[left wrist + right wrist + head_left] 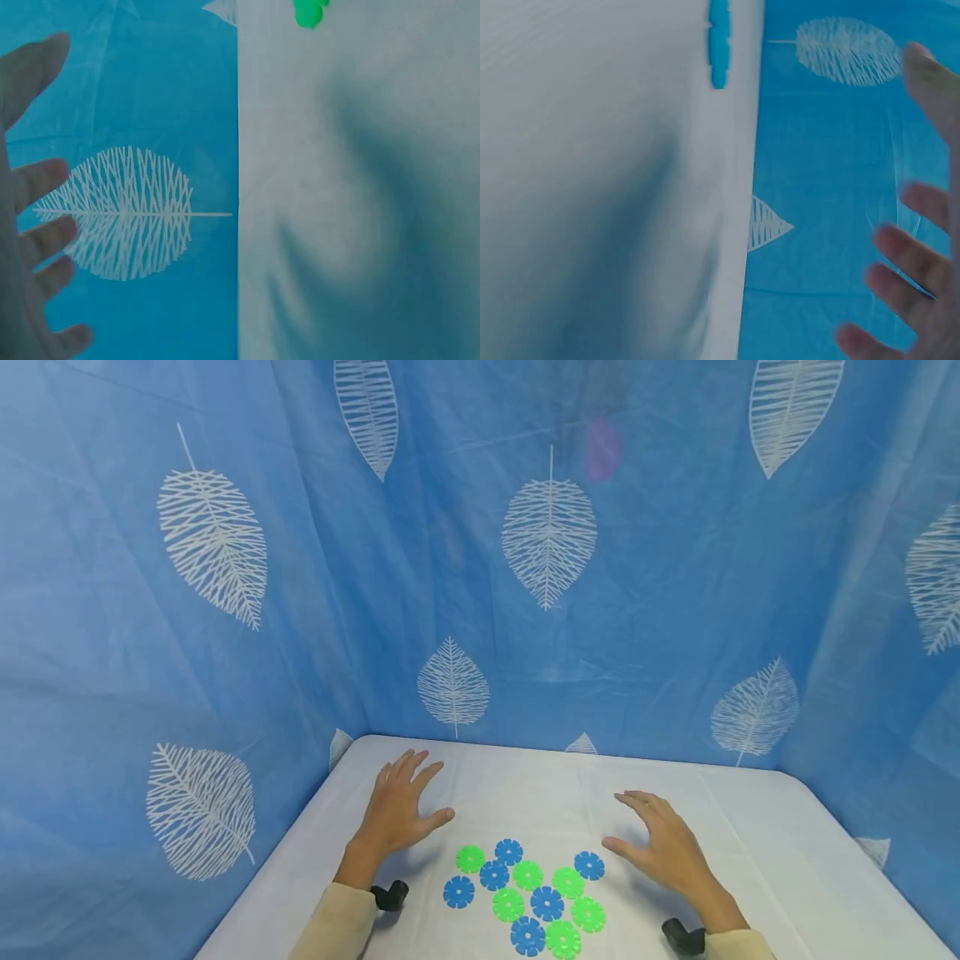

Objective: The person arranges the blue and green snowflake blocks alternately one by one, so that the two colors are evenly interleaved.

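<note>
Several flat notched discs lie loosely grouped on the white table, some blue [547, 902], some green [508, 905], each with a small slot at its centre. To the left of the group my left hand [395, 810] hovers over the table, fingers spread and holding nothing. My right hand [660, 843] is raised on the other side, thumb apart from the fingers, also without anything in it. Its nearest disc is a blue one [588, 865]. In the left wrist view part of a green disc [308, 13] shows at the top; the right wrist view has a blue disc [719, 45] seen nearly edge-on.
A white cloth-covered table [517, 777] with rounded far corners carries the discs. Blue curtains [637, 610] printed with white leaves stand behind it and at both sides. A black wrist device [391, 896] sits at the left wrist, another black device [683, 937] at the right.
</note>
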The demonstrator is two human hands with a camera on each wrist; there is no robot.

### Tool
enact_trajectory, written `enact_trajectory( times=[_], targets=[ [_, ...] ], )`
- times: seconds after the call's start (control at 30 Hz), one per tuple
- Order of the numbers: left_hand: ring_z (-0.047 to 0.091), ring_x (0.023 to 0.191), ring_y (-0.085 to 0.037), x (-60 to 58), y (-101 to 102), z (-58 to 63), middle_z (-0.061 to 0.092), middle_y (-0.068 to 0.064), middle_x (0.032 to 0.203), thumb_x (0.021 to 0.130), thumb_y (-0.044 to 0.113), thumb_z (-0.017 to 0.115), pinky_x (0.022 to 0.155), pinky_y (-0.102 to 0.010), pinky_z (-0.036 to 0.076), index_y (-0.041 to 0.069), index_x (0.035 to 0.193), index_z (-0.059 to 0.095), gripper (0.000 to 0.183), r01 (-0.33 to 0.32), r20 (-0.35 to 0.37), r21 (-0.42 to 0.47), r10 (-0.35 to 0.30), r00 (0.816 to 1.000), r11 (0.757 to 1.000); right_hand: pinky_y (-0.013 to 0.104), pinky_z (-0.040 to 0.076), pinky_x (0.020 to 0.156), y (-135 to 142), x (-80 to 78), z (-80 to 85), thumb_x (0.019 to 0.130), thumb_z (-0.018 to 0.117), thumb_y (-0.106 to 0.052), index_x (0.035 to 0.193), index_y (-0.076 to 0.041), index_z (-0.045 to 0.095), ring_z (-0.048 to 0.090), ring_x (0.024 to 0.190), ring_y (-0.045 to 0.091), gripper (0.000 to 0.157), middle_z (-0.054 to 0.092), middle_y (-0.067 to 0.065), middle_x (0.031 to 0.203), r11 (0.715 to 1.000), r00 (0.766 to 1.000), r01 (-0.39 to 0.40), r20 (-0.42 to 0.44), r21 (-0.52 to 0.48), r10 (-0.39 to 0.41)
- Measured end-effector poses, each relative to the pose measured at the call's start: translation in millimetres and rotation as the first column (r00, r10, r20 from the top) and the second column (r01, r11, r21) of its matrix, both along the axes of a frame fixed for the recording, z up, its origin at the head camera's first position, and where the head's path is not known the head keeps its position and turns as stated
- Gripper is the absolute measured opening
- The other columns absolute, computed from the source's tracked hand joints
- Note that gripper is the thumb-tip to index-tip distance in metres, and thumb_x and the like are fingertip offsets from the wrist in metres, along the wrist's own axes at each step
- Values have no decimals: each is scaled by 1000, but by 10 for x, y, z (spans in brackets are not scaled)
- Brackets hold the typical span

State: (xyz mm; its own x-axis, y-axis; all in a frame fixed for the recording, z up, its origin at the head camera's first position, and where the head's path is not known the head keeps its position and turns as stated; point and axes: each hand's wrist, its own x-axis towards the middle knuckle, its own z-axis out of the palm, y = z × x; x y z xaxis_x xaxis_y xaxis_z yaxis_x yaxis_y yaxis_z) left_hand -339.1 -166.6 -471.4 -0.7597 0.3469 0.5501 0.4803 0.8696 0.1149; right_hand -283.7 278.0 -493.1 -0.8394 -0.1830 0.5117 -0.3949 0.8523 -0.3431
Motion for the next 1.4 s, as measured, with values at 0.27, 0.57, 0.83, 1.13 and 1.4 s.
enact_trajectory(
  times=[0.27, 0.57, 0.83, 1.13, 1.4],
  targets=[
    [50, 133, -30, 34, 27, -113, 58, -4, 141, 86, 52, 71, 104, -60, 39, 25, 140, 59, 61, 107, 262, 178, -152, 953, 978, 50, 52, 87, -66, -47, -25, 84, 78, -45, 134, -17, 63, 61, 113, 29, 59, 63, 5, 128, 985, 959, -129, 240, -112, 152],
    [55, 123, -28, 5, 31, -218, 61, -2, 132, 90, 45, 71, 100, -60, 45, 20, 133, 63, 51, 175, 429, 333, -314, 847, 927, 27, 41, 67, -196, -113, -114, 85, 77, -46, 125, -15, 67, 52, 84, 13, 51, 65, 2, 107, 962, 910, -164, 344, -217, 232],
    [58, 110, -20, -8, 57, -341, 64, 1, 116, 88, 40, 74, 95, -50, 48, 20, 126, 66, 44, 226, 538, 310, -366, 760, 924, 29, 41, 67, -212, -113, -226, 88, 77, -36, 122, -14, 66, 49, 79, 11, 41, 61, 5, 102, 926, 800, -191, 495, -326, 339],
    [56, 102, -12, -16, 116, -428, 65, 8, 111, 88, 37, 75, 93, -42, 44, 23, 121, 70, 36, 247, 602, 346, -416, 682, 905, 30, 38, 68, -170, -130, -315, 79, 85, -34, 118, -16, 68, 46, 78, 11, 46, 58, 5, 96, 915, 759, -192, 537, -355, 368],
    [54, 97, -7, -15, 162, -469, 66, 13, 105, 81, 37, 80, 88, -41, 30, 31, 115, 73, 35, 269, 561, 263, -374, 739, 927, 28, 43, 78, -124, -142, -295, 80, 84, -36, 120, -18, 68, 50, 88, 12, 47, 59, 2, 100, 925, 765, -215, 534, -314, 360]
  ],
)
